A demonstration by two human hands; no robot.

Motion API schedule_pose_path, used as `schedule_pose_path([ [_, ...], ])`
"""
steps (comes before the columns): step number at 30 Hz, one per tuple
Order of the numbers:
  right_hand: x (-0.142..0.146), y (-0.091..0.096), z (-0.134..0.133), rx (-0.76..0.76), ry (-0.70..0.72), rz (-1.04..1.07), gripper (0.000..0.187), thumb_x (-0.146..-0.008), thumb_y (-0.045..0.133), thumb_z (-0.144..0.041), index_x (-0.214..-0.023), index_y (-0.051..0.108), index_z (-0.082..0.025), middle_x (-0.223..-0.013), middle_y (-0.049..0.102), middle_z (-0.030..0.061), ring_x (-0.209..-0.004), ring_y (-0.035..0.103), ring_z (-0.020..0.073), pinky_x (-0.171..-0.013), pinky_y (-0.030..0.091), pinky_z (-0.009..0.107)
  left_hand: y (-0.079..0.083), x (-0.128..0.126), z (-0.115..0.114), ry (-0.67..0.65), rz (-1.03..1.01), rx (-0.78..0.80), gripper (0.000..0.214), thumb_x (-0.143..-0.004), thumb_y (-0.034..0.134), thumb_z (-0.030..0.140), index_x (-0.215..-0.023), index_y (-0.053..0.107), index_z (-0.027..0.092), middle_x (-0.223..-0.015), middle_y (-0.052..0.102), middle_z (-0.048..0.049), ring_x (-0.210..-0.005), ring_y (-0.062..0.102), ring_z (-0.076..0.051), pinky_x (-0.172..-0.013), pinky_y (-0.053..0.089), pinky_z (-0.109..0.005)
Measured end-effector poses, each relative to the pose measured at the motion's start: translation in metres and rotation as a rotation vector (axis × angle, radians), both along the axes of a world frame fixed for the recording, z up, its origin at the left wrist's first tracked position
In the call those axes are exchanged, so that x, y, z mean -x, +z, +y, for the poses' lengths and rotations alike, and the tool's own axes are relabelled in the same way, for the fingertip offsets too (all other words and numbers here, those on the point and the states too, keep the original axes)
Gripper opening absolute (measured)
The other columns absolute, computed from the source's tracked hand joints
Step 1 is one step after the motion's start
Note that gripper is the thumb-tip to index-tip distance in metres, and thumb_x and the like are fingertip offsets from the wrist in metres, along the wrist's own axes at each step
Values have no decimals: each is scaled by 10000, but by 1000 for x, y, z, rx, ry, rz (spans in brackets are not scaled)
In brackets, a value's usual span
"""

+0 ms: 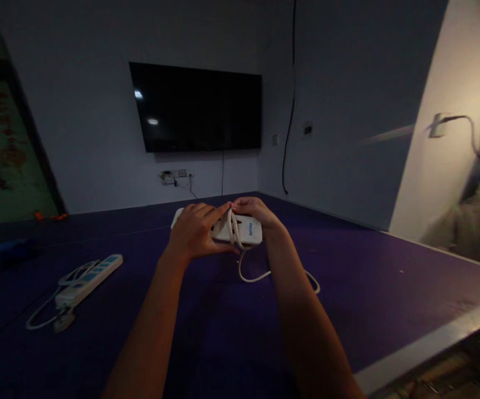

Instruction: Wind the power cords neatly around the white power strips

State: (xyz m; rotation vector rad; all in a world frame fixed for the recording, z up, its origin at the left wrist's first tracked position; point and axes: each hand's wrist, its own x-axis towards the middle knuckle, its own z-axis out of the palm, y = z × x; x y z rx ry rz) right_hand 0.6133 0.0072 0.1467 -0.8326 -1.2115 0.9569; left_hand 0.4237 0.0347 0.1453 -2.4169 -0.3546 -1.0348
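Note:
A white power strip (250,228) with blue PHILIPS lettering is held up over the purple surface. My left hand (196,230) is wrapped around its left and middle part, fingers over the top and thumb along the near edge. Loops of white cord (233,228) go around the strip near its middle. My right hand (254,209) is closed at the strip's far edge, its fingertips pinched on the cord by my left fingertips. From the strip the cord hangs down in a loose curve and passes behind my right forearm. The plug is not visible.
A second white power strip (94,280) with blue panels lies at left, its cord coiled on it. Dark blue cloth (1,255) and orange items (59,217) lie farther left. A television (198,108) hangs on the wall; a black cable (293,105) dangles right of it.

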Motion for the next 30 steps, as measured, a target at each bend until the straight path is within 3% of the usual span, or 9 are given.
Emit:
schedule_pose_path([
  [7, -9, -6, -5, 25, 112, -25, 259, -503, 794, -271, -600, 583, -156, -539, 573, -25, -462, 500, 87, -463, 381, 220, 0, -3, -7, -33, 23, -11, 912, -595, 632, 752, -1273, 556, 146, -933, 689, -90, -852, 601, -238, -741, 415, -366],
  [14, -4, -13, -26, -139, 59, 91, 188, -596, 759, -256, -656, 587, -207, -586, 560, -36, -491, 483, 87, -490, 397, 226, 3, -6, -23, -116, -28, 17, 853, -601, 617, 762, -1216, 546, 175, -953, 682, -81, -867, 602, -238, -753, 417, -368],
  [21, -9, -8, -13, -106, 91, 28, 300, -552, 796, -356, -655, 558, -207, -537, 532, -40, -439, 462, 92, -427, 366, 228, 1, -11, -21, -71, -15, 29, 796, -655, 542, 782, -1184, 499, 188, -999, 660, -88, -910, 590, -254, -775, 403, -368],
  [27, 0, -12, 3, -167, 94, 18, 364, -545, 776, -470, -639, 524, -224, -539, 529, -30, -461, 484, 112, -453, 429, 244, -4, -13, -13, -56, -45, 4, 850, -672, 453, 817, -1214, 478, 162, -957, 661, -108, -891, 594, -262, -749, 423, -375],
  [30, 5, -12, 9, -233, 8, -82, 394, -587, 720, -565, -651, 521, -232, -591, 554, -3, -524, 521, 138, -497, 465, 267, -5, -12, -9, -41, -73, -4, 854, -688, 425, 818, -1235, 467, 164, -982, 667, -118, -899, 605, -263, -755, 437, -382],
])
